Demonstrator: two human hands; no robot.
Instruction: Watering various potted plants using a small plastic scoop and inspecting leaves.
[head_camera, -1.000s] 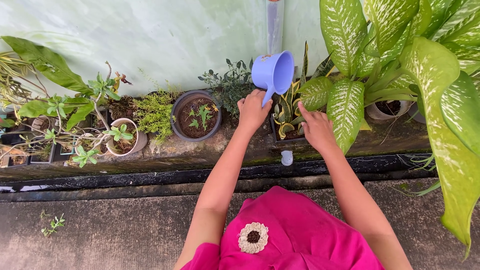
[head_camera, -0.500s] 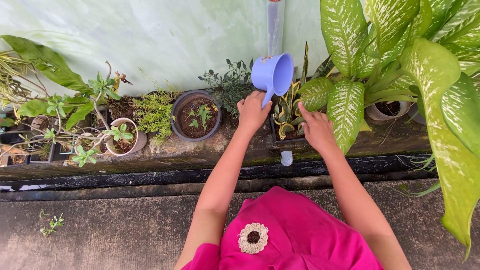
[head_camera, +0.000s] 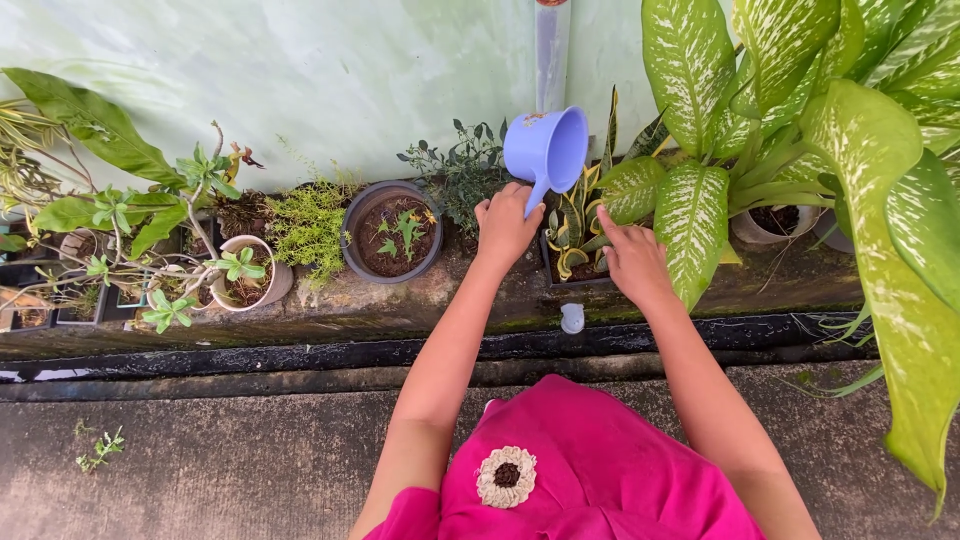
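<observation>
My left hand (head_camera: 505, 222) grips the handle of a lilac plastic water scoop (head_camera: 547, 147), tipped on its side with its mouth toward the right, above a small snake plant (head_camera: 573, 225) in a dark pot. My right hand (head_camera: 634, 258) rests at that pot's right edge, fingers among the striped leaves, holding nothing that I can see.
A large spotted-leaf plant (head_camera: 800, 110) fills the right side. A round dark pot with seedlings (head_camera: 393, 232), a white pot (head_camera: 247, 275) and other small plants line a mossy ledge (head_camera: 400, 300) along a pale wall. A grey pipe (head_camera: 550, 50) runs down the wall. A wet gutter (head_camera: 250, 355) lies below.
The scoop has dipped very slightly lower; both hands stay in nearly the same place.
</observation>
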